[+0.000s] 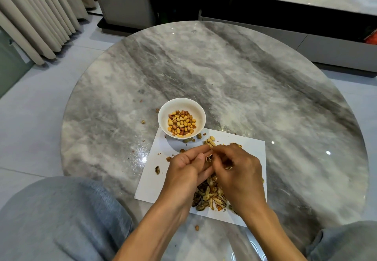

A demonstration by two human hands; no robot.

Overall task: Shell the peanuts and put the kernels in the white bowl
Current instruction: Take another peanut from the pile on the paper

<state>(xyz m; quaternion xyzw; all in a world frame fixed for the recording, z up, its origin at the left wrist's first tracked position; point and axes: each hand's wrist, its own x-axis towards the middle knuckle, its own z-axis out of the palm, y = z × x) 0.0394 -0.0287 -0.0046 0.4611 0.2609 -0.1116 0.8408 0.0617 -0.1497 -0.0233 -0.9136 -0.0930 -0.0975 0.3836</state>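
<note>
Both hands' curled fingers (201, 158) around cracked peanut shell (209, 158), near white bowl (163, 118).

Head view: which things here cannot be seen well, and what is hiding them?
- Head view: the peanut between the left hand and right hand; fingers cover all but an open shell end, so any kernel is hidden.
- Head view: the shell pile on the white paper; both hands hide its upper part.
- Head view: unshelled peanuts near the white bowl; fingertips hide some, so no count.
</note>
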